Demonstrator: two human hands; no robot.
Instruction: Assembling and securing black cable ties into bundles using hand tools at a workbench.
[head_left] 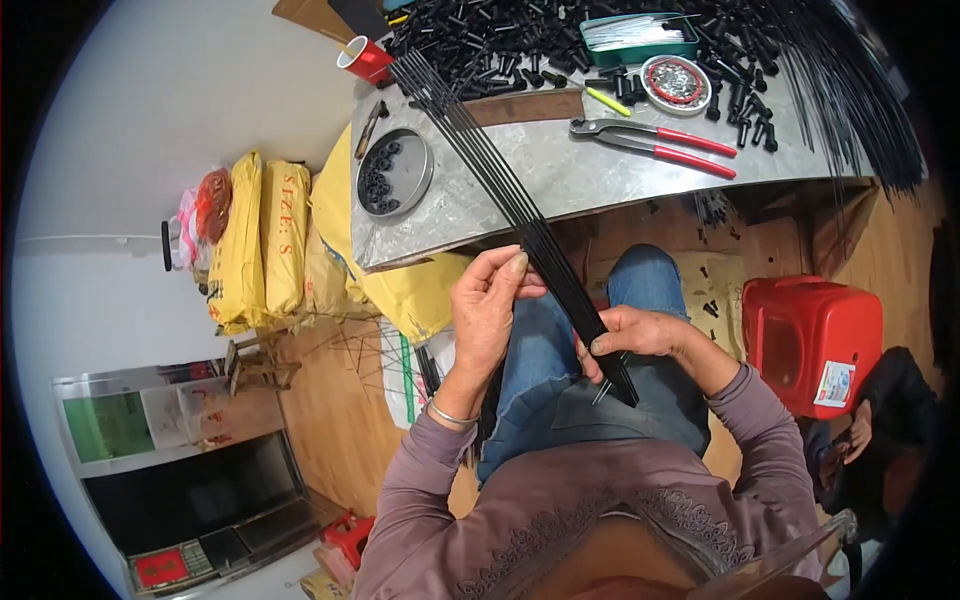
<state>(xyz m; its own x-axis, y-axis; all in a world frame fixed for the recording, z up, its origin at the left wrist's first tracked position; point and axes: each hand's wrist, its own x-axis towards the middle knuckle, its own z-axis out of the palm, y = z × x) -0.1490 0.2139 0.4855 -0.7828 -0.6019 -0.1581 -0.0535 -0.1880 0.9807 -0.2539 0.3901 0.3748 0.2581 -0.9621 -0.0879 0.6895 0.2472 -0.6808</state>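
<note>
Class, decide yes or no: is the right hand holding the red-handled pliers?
No, the pliers lie on the metal table, while the right hand holds thin black rods.

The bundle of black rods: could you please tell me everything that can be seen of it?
The bundle of black rods consists of long, thin, straight pieces lying close together, hard to count; they look like metal or plastic. It slants from upper left, where its ends fan out slightly over the table near the red cup, down over the lap. The right-hand grip closes on it near its lower end, where slim silvery tips show; the left-hand grip is at its left side, higher up.
</note>
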